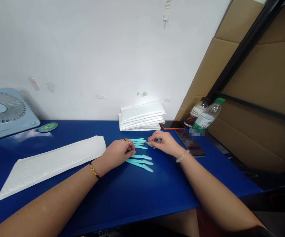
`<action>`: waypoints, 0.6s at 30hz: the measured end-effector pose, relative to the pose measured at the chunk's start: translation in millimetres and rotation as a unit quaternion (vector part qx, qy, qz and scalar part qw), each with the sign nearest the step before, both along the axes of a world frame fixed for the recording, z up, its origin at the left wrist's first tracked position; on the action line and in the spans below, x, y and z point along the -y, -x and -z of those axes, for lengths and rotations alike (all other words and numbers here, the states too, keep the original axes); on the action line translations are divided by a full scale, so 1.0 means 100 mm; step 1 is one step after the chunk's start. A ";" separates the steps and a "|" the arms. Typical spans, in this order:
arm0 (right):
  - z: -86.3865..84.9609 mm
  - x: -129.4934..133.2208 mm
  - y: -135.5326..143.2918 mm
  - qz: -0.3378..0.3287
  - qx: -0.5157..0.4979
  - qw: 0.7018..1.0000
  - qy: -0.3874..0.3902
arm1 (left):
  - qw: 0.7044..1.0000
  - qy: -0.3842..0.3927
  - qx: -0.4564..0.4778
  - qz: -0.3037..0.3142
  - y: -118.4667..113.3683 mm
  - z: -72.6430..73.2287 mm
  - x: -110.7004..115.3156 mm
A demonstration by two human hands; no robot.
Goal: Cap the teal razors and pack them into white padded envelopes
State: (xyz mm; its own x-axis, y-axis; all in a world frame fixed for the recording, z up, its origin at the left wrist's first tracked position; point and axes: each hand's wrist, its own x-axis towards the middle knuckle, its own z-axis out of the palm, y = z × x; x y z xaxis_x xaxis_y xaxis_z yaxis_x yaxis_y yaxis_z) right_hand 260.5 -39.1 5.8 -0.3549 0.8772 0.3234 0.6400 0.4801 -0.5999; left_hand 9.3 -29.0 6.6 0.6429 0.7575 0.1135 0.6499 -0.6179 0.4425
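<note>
Turquoise eyebrow razors (pixel 142 162) lie fanned on the blue table, three in the lower group with their blades toward the right. Just above them, several more turquoise razors (pixel 138 141) point the same way. My left hand (pixel 117 153) is closed at the handle end of the upper razors, fingers curled and thumb pressed in; its grip partly hides the handles. At the blade tips, my right hand (pixel 164 142) pinches a small clear plastic blade cap (pixel 147 143) between thumb and fingers. More clear pieces seem to lie behind these fingers, partly hidden.
A long white padded envelope (pixel 56 164) lies left, with a stack of similar white envelopes (pixel 142 115) by the wall. Two phones (pixel 173 124) and two bottles (pixel 208 115) stand or lie at right. A blue fan (pixel 9 112) and green disc (pixel 48 127) are far left.
</note>
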 end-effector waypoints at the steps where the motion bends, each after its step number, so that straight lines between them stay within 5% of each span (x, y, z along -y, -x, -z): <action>1: 0.02 -0.02 0.00 0.027 0.034 0.999 -0.015 | 0.999 -0.046 -0.020 -0.001 0.01 0.01 -0.02; 4: 0.08 -0.04 0.06 0.055 0.139 0.988 -0.040 | 0.989 -0.134 -0.068 -0.005 0.04 0.05 -0.08; 8: 0.09 -0.02 0.14 0.071 0.211 0.972 -0.069 | 0.986 -0.143 -0.085 -0.017 0.06 0.08 -0.13; 18: -0.01 0.00 -0.04 0.030 -0.034 0.995 0.087 | 0.997 -0.029 -0.012 -0.071 0.07 0.07 -0.18</action>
State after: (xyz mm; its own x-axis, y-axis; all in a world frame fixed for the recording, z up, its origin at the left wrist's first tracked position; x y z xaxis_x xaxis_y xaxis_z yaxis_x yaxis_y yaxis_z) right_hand 264.7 -38.9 6.4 -0.2834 0.9405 0.1872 0.6188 0.3285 -0.7136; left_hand 2.3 -11.2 -0.4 0.5335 0.8333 0.1453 0.7423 -0.5435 0.3919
